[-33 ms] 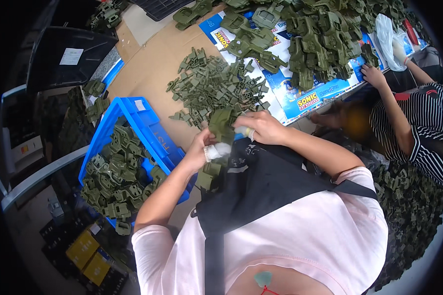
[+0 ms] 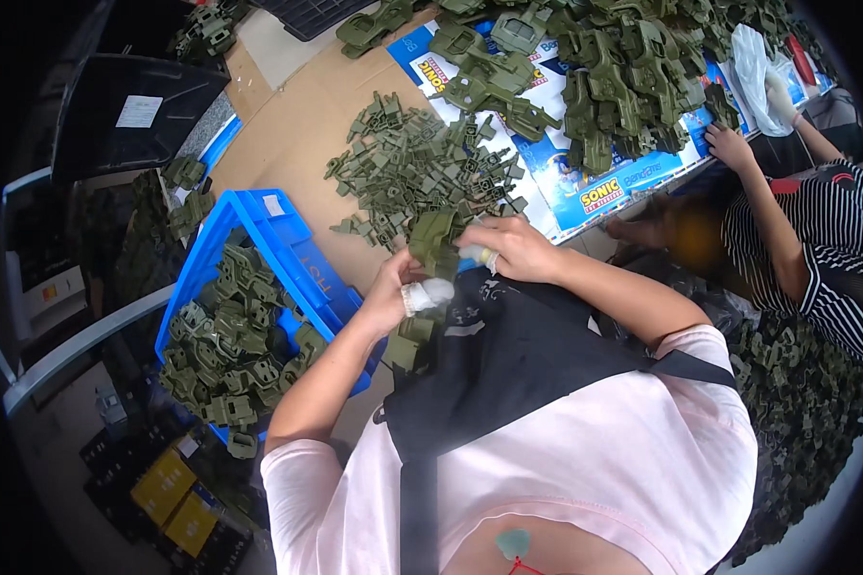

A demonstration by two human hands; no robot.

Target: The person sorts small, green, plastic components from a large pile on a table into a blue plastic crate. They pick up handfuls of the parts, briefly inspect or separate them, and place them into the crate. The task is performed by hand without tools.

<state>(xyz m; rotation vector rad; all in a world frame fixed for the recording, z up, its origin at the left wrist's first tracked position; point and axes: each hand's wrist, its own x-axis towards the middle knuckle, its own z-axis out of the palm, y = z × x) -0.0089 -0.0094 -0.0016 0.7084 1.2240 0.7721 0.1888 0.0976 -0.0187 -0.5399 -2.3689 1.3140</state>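
Observation:
A green molded plastic part (image 2: 433,235) is held upright between my two hands, over the near edge of the table. My left hand (image 2: 389,292) grips its lower left side, a white wrapping around the thumb. From the right, my right hand (image 2: 516,249) closes on the same part; its thumb has a white and yellowish wrapping. What the fingertips press on is partly hidden. Just beyond lies a heap of small green plastic pieces (image 2: 403,168). Below my left hand another green part (image 2: 410,343) rests against my black apron (image 2: 508,355).
To the left stands a tilted blue crate (image 2: 307,254) full of larger green parts (image 2: 225,350). Large green parts (image 2: 633,77) are stacked at the far right of the cardboard-covered table (image 2: 278,144). A co-worker in a striped shirt (image 2: 815,240) sits at the right, beside a big dark-green heap (image 2: 801,412).
My left thumb has shifted very slightly to the right against the green part. Both hands keep their hold. The co-worker's plastic bag has moved a little.

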